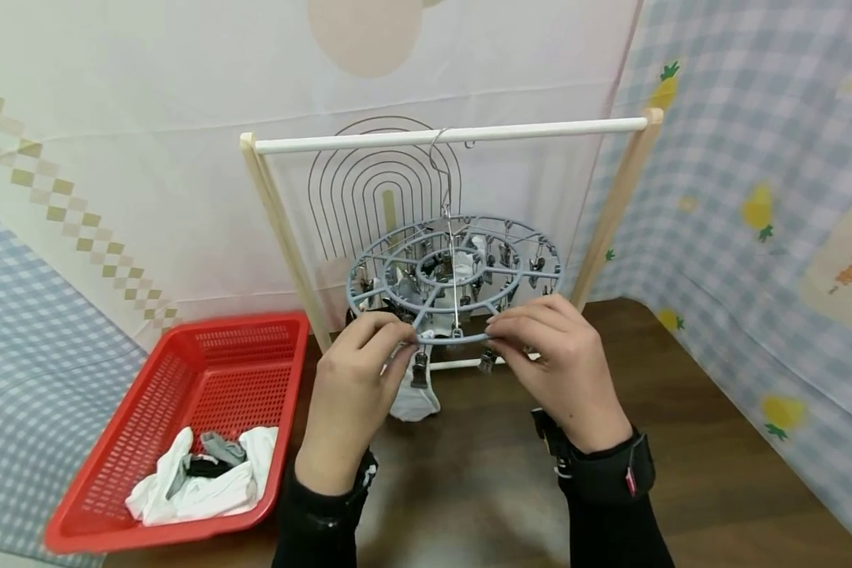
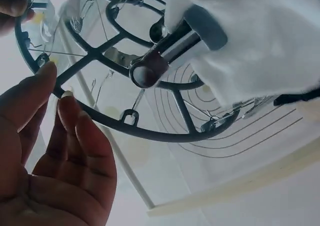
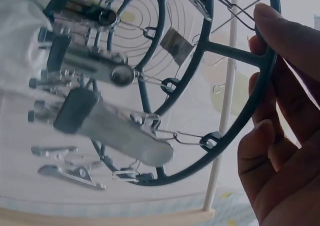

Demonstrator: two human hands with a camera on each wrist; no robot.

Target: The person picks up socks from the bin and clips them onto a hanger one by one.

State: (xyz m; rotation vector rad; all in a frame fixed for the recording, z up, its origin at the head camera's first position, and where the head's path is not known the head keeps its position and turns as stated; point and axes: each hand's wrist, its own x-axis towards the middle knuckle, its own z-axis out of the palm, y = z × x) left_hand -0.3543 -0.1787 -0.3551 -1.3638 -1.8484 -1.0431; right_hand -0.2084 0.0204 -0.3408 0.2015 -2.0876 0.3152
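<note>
A round grey-blue clip hanger (image 1: 436, 341) hangs by its hook (image 1: 440, 158) from a white rod. Both hands hold its near rim from opposite sides. My left hand (image 1: 360, 379) pinches the rim on the left between thumb and fingers. On the right, my right hand (image 1: 557, 359) pinches the same rim. Metal clips (image 3: 100, 66) dangle under the rings. A white sock (image 1: 415, 394) is held by a clip below the left side of the rim; white cloth (image 2: 265, 41) also shows close up in the left wrist view.
The rod (image 1: 369, 141) lies across a rack with wooden posts (image 1: 621, 205). On the left of the brown table (image 1: 689, 442) stands a red basket (image 1: 184, 339), with white, grey and black socks (image 1: 216, 481) at its near end. Patterned cloth hangs behind and at the sides.
</note>
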